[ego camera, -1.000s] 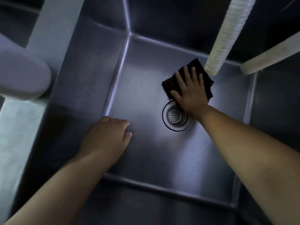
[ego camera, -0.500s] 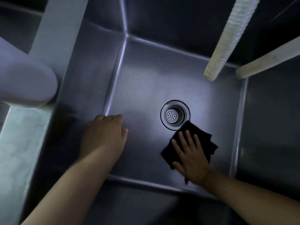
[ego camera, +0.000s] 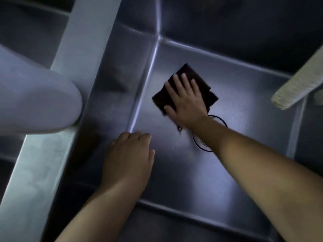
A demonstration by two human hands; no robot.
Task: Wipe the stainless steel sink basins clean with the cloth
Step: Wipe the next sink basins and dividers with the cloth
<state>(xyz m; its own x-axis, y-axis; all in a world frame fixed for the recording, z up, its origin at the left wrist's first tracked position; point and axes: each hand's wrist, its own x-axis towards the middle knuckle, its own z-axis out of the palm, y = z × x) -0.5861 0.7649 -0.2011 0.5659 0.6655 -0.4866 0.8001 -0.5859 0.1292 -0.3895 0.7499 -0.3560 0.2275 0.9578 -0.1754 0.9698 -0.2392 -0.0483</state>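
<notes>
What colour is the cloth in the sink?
Very dark, near black, the cloth in the head view.

The right hand (ego camera: pixel 186 102) lies flat on the cloth (ego camera: pixel 187 72), which lies on the floor of the sink basin (ego camera: pixel 244 95), toward its far left part. Part of the cloth shows beyond the fingertips and to either side of the hand. The drain (ego camera: pixel 203 147) sits in the floor just behind the right hand, mostly under the wrist and forearm. The left hand (ego camera: pixel 130 154) is nearer the person and to the left of the right hand, by the foot of the basin's left wall. The divider ledge (ego camera: pixel 35 172) runs left of the left hand. A ribbed hose (ego camera: pixel 300 81) hangs well to the right of the right hand.
</notes>
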